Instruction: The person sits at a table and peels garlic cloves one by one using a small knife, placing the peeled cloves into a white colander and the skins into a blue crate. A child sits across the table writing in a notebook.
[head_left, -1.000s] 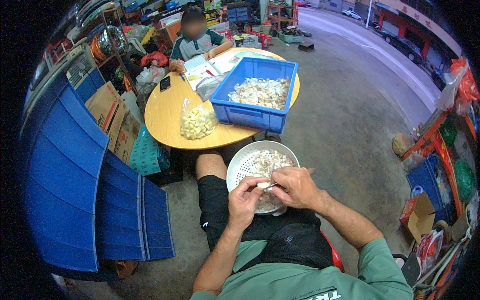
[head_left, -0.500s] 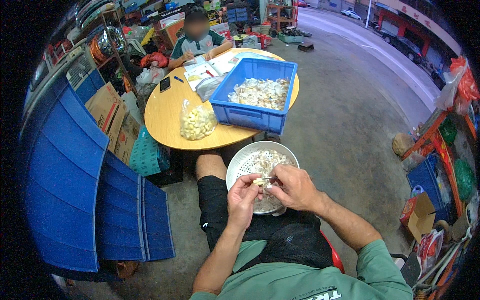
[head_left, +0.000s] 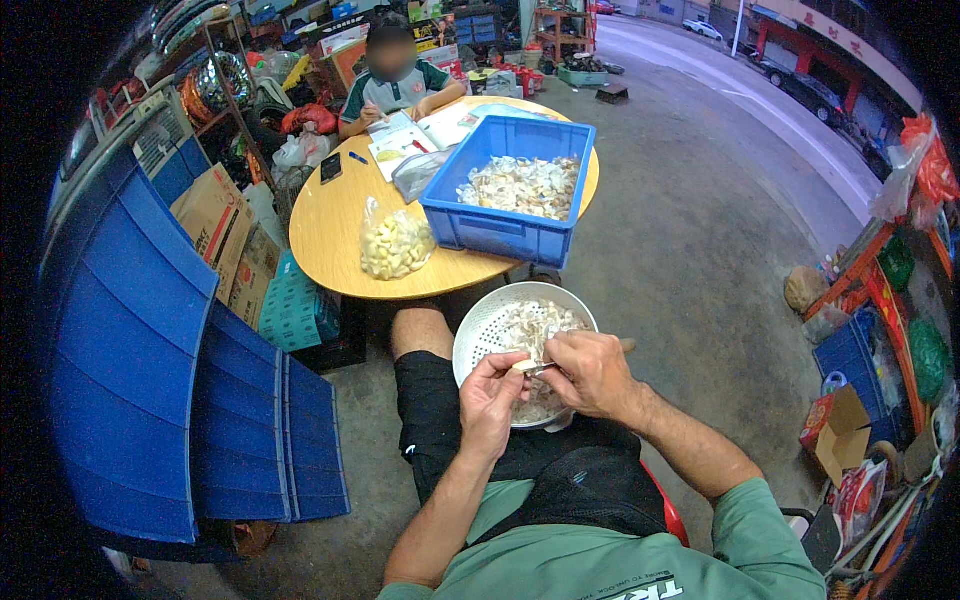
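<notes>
Over a white colander (head_left: 474, 341) on my lap, my left hand (head_left: 489, 405) pinches a pale garlic clove (head_left: 524, 367) between thumb and fingertips. My right hand (head_left: 592, 374) is closed around a small knife (head_left: 541, 367), its blade against the clove and the end of its handle showing past my knuckles. Papery garlic skins (head_left: 535, 320) cover part of the colander's bottom. On the round wooden table (head_left: 325, 245) ahead sit a clear bag of peeled garlic cloves (head_left: 396, 244) and a blue crate (head_left: 500, 236) of unpeeled garlic (head_left: 520, 187).
Across the table a person (head_left: 400, 90) sits with a hand on an open book (head_left: 405, 138). A phone (head_left: 331, 168) lies at the table's left. Blue panels (head_left: 140, 350) and cardboard boxes (head_left: 213, 222) stand to my left, a cluttered orange rack (head_left: 880, 300) to my right.
The knife blade has tilted and come lower against the clove, with its handle end now showing beyond my right hand. My left hand has shifted slightly right.
</notes>
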